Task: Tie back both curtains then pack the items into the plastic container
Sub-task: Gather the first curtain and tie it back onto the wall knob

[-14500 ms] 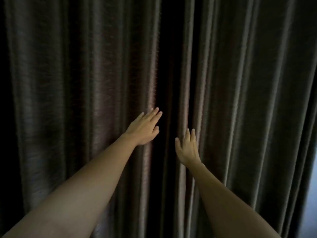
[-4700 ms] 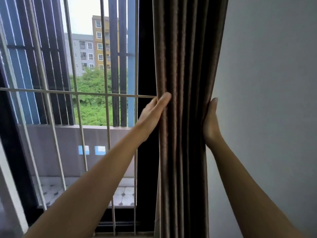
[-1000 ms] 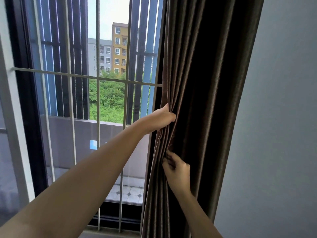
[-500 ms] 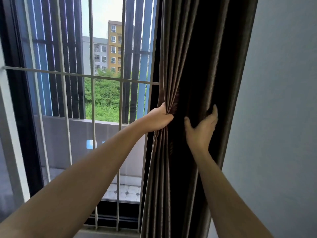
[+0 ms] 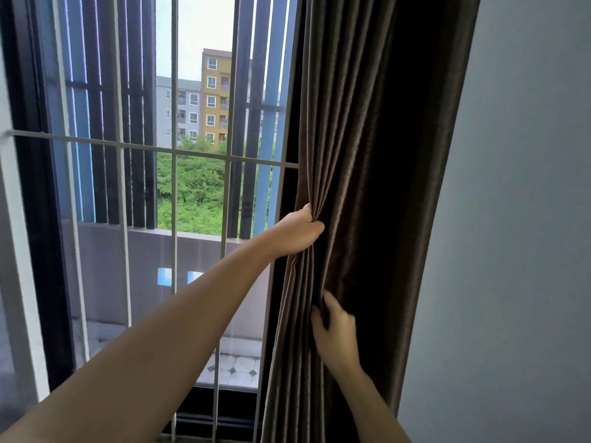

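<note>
The dark brown right curtain (image 5: 377, 155) hangs bunched against the grey wall at the right side of the window. My left hand (image 5: 299, 233) grips its gathered left edge at mid height, fingers curled into the folds. Lower down, my right hand (image 5: 335, 330) reaches into the folds, its fingers curled round a strip of the fabric; it is motion-blurred. No tie-back, plastic container or other items are in view. The left curtain is out of frame.
A window with white metal bars (image 5: 174, 219) fills the left half, with a balcony wall (image 5: 198, 266) and buildings beyond. A plain grey wall (image 5: 518, 251) stands right of the curtain. A dark window frame (image 5: 38, 219) runs down the far left.
My right hand dropped from the curtain's right side at chest height to a lower spot among the front folds. My left hand kept its grip in place.
</note>
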Tool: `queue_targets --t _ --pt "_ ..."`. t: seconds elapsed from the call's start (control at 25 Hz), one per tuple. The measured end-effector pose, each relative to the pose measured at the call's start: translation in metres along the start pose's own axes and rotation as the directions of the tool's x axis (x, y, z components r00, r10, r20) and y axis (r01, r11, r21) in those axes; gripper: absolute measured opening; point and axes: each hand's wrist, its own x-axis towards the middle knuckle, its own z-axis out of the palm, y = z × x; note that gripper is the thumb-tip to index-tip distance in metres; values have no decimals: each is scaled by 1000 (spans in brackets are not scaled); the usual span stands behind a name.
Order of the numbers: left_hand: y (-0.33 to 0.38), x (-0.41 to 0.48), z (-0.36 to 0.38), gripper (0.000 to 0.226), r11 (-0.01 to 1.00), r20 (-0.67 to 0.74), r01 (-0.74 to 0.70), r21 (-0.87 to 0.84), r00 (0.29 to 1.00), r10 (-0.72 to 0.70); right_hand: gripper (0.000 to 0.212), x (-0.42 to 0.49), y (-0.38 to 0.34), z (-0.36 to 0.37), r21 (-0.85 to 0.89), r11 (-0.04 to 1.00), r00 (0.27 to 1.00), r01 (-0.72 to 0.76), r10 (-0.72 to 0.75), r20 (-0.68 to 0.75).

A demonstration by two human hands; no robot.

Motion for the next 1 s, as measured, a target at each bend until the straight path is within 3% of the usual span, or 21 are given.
queue_targets --t 0.2,0.28,0.36,0.44,0.52,0.56,0.6,0.68,0.8,0.88,1.0 --pt "7 -5 5 47 995 25 2 -100 1000 0 24 -7 -12 0 -4 999 996 -43 43 75" --pt "9 -5 8 55 999 -20 -50 -12 999 49 30 -11 -21 -5 8 998 984 -68 66 167" --pt "9 -5 11 45 995 -88 -66 70 993 72 40 -14 -28 -13 -6 999 976 -45 45 212" --pt "9 -8 11 37 998 -125 -43 53 991 50 44 -10 -28 -27 -173 980 985 97 -120 -125" --pt "9 -11 10 29 999 -114 -32 27 993 35 48 8 -28 -52 -239 962 803 129 -243 -545" --pt "9 -13 10 26 999 -104 -40 14 994 41 58 21 -32 -69 -187 979 750 78 -181 -636" --pt "9 -16 11 23 999 -101 -53 0 993 52 70 36 -34 -88 -100 995 767 11 -73 -638" --pt "10 -18 12 23 998 -110 -65 -11 992 64 81 64 -35 -113 67 994 877 -88 109 -469" --pt "10 -15 17 32 998 -115 -67 -21 991 64 66 74 -31 -105 -50 997 985 -62 53 -162" --pt "11 -14 19 35 997 -108 -71 -11 992 69 64 62 -25 -84 -57 998 1000 10 -8 18" --pt "13 -12 17 37 997 -105 -81 -4 991 80 64 35 -16 -54 32 998 964 60 -66 256"
